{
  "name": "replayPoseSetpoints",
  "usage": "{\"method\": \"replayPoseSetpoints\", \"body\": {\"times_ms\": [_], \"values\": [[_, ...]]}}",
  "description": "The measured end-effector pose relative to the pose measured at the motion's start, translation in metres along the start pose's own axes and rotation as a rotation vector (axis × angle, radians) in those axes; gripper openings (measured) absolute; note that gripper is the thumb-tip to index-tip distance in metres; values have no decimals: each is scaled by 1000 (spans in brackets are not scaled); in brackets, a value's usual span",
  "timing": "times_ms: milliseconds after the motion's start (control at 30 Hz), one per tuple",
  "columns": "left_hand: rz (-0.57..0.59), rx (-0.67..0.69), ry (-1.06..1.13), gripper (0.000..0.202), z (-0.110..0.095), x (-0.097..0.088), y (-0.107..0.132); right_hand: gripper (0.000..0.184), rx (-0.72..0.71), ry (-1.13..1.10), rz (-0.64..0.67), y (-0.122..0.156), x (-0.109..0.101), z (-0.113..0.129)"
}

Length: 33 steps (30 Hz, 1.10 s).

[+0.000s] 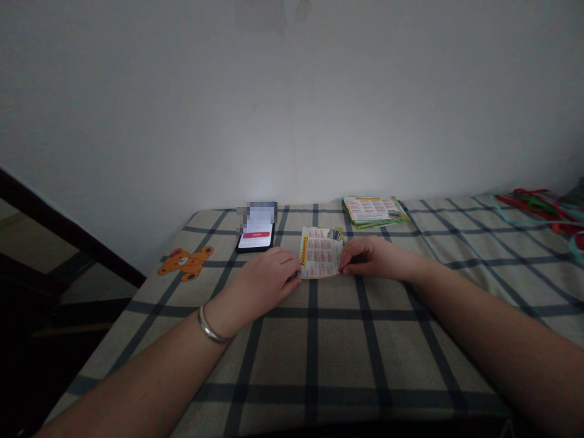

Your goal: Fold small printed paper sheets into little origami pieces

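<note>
A small printed card (320, 250) with orange and red text blocks lies on the checked tablecloth (337, 347), turned sideways. My left hand (271, 274), below a silver bangle (210, 325), pinches its lower left edge between thumb and fingers. At the card's right edge, my right hand (367, 257) grips the lower corner with fingertips and thumb. Behind my right hand sits a stack of similar cards (371, 210) with green and yellow edges. A phone (257, 234) with a lit screen lies beyond my left hand, its upper part blurred out.
A teddy bear picture (185, 263) is on the cloth at the left. Red, green and light blue strips (542, 210) lie heaped at the far right. A white wall (292, 121) rises behind the table. Dark bars (68, 225) stand beyond the left edge.
</note>
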<state>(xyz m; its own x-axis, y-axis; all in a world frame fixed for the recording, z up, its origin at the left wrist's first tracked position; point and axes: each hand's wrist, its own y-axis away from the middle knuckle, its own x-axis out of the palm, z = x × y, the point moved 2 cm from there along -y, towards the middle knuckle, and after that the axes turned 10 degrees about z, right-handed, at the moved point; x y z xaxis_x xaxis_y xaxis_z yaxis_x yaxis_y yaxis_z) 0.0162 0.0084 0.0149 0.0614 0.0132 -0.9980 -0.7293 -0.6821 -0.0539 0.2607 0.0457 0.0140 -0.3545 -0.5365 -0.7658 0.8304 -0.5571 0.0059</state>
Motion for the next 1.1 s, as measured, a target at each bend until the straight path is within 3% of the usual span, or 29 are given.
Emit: {"method": "replayPoseSetpoints", "body": {"times_ms": [267, 400, 667, 833, 1100], "values": [[-15, -33, -117, 15, -6, 2, -1, 12, 36, 438, -32, 0, 10, 35], [-23, -32, -131, 17, -9, 2, -2, 14, 35, 516, -14, -5, 17, 38], [-29, 30, -51, 20, -13, -3, -3, 12, -4, 536, -63, -5, 19, 30], [-6, 42, 59, 21, -14, -2, 0, 12, -56, 424, -61, 0, 17, 35], [-9, 39, 104, 36, -9, 4, 0, 18, -112, 225, 51, 2, 15, 43]]}}
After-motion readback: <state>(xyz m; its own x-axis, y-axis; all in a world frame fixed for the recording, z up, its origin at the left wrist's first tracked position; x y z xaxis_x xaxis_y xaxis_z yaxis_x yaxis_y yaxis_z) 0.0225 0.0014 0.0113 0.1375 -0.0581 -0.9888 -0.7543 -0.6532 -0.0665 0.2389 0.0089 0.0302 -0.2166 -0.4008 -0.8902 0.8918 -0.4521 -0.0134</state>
